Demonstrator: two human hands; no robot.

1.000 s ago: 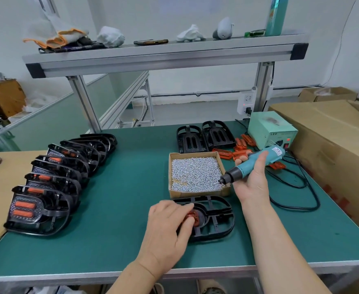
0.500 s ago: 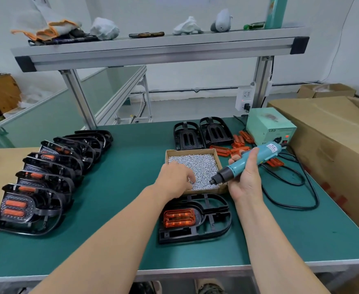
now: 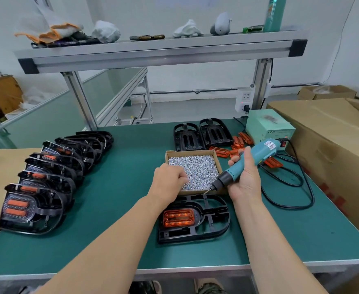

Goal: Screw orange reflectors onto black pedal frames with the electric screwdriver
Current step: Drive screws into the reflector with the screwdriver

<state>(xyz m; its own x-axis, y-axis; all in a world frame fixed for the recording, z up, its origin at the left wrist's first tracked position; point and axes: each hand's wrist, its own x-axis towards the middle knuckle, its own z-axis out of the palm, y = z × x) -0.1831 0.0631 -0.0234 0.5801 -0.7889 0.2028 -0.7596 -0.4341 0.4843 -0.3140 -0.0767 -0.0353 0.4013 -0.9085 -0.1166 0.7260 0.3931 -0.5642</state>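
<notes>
Currently, your left hand [image 3: 170, 179] fishes the screws [image 3: 197, 166], grip unclear; right hand [image 3: 245, 179] clamps the screwdriver [image 3: 252, 164]. Next, seat 1 screw in the reflector [image 3: 178, 217].

Left hand [image 3: 170, 179]: a second ago it lay on the orange reflector [image 3: 178, 217]; it is now over the screw box [image 3: 192, 152], fingers curled down and pinching at the screws [image 3: 197, 168], much as half a second ago.
Orange reflector: no longer covered by the hand, it shows whole, lying in the black pedal frame [image 3: 214, 221].
Right hand [image 3: 245, 181]: it has come nearer and lower with the electric screwdriver [image 3: 250, 162].
Screwdriver tip: it was at the box's right wall; it now sits at the box's near right corner, just above the frame's far edge.
</notes>
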